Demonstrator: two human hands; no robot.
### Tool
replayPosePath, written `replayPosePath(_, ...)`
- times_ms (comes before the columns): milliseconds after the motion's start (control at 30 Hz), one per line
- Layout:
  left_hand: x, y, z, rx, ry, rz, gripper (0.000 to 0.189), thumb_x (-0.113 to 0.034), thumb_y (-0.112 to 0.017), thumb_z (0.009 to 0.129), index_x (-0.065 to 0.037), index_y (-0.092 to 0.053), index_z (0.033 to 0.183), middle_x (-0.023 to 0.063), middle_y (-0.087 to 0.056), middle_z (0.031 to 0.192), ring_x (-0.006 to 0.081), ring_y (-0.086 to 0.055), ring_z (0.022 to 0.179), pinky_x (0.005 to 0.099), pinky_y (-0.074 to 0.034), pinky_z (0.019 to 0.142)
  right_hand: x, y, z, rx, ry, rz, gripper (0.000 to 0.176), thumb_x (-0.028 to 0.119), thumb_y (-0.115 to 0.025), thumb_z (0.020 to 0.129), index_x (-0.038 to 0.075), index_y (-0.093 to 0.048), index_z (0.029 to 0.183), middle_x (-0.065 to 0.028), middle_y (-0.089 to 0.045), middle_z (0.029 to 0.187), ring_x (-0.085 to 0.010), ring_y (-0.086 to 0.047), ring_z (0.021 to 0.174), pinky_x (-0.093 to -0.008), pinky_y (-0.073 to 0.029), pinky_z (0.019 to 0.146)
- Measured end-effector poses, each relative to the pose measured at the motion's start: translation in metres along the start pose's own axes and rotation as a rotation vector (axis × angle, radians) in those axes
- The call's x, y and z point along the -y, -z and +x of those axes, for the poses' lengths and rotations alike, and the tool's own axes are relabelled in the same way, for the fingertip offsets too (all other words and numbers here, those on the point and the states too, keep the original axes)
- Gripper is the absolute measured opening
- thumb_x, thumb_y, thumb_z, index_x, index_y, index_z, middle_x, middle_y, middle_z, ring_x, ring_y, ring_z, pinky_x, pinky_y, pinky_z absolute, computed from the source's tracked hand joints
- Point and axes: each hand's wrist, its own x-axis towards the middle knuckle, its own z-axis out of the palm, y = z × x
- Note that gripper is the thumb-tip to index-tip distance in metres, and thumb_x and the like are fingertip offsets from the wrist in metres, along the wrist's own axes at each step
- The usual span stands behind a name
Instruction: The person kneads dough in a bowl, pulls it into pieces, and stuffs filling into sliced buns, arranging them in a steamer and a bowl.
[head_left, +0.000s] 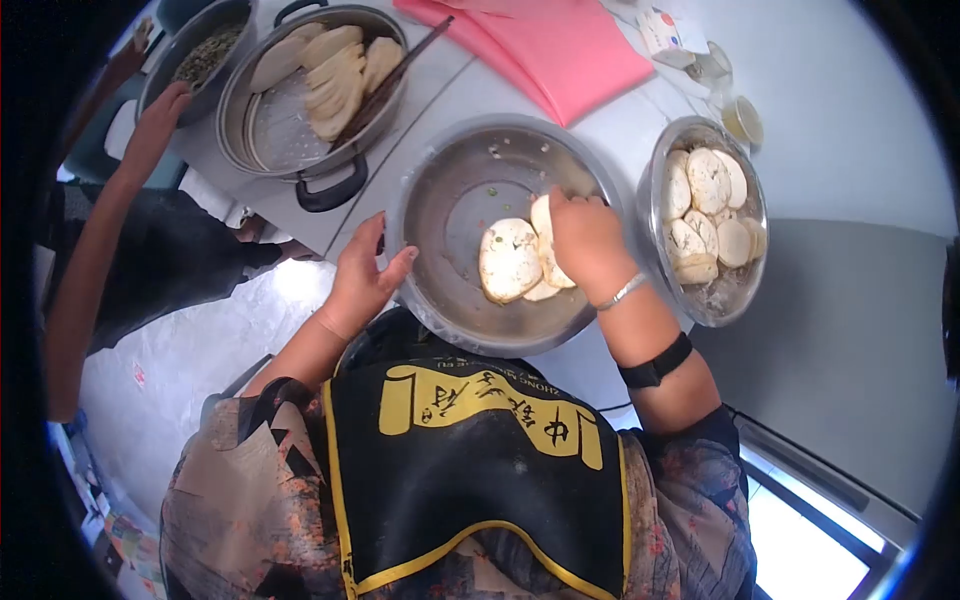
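Note:
A wide steel basin [445,210] sits in front of me with a few pale oval slices [509,262] at its lower right, specked with bits of filling. My right hand [592,245] reaches into it, fingers curled around the edge of a pale slice [541,220] that they partly cover. At the basin's left rim is my left hand [358,275], thumb and fingers apart and holding nothing. To the right, a smaller steel bowl [655,205] holds several more filled pale slices [708,182].
A two-handled steel pot [235,135] with plain pale slices and brown chopsticks [395,80] stands at upper left. Beyond it, another person's hand [160,115] touches a bowl of dark chopped filling [208,55]. Pink plastic sheeting [560,50], a small carton [665,38] and cups [742,120] lie at the back.

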Motion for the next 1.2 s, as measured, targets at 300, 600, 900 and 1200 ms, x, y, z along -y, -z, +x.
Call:
replayPosePath(300,0.007,-0.001,-0.002,-0.065,-0.064,0.073,0.044,-0.021,-0.064,0.071,0.004,-0.045,0.101,0.0206,-0.05,0.083,0.0335,-0.052,0.072,0.0376,-0.043,0.064,-0.008,0.003,-0.002,-0.024,0.045,0.032,0.013,0.002,-0.046,0.068,0.003,-0.058,0.074,-0.0152,-0.059,0.07,-0.033,-0.056,0.068,-0.0422,-0.044,0.065)
replayPosePath(600,-0.046,0.009,0.018,-0.116,-0.375,0.423,0.052,-0.011,-0.066,0.063,0.001,-0.045,0.109,0.0194,-0.048,0.108,0.0348,-0.044,0.101,0.0402,-0.036,0.087,-0.011,0.036,-0.017,-0.128,-0.021,0.209,0.027,0.012,-0.062,0.067,0.001,-0.055,0.091,-0.0161,-0.056,0.091,-0.0323,-0.052,0.086,-0.0401,-0.044,0.073)
replayPosePath(900,-0.076,-0.101,0.082,0.514,0.007,0.18,0.039,-0.017,-0.061,0.069,0.001,-0.053,0.103,0.0204,-0.057,0.095,0.0328,-0.055,0.09,0.0368,-0.042,0.081,-0.027,0.014,-0.056,-0.296,-0.236,0.508,0.032,0.015,-0.063,0.066,0.003,-0.056,0.094,-0.0142,-0.055,0.093,-0.0319,-0.051,0.087,-0.0381,-0.041,0.075)
replayPosePath(1200,-0.072,-0.142,0.098,0.483,0.041,0.35,0.044,-0.019,-0.067,0.062,-0.001,-0.054,0.1,0.0184,-0.058,0.094,0.032,-0.056,0.089,0.037,-0.044,0.078,-0.031,-0.004,-0.08,-0.454,-0.196,0.578,0.032,0.014,-0.063,0.067,0.003,-0.055,0.095,-0.0136,-0.053,0.098,-0.031,-0.049,0.09,-0.0371,-0.04,0.078)
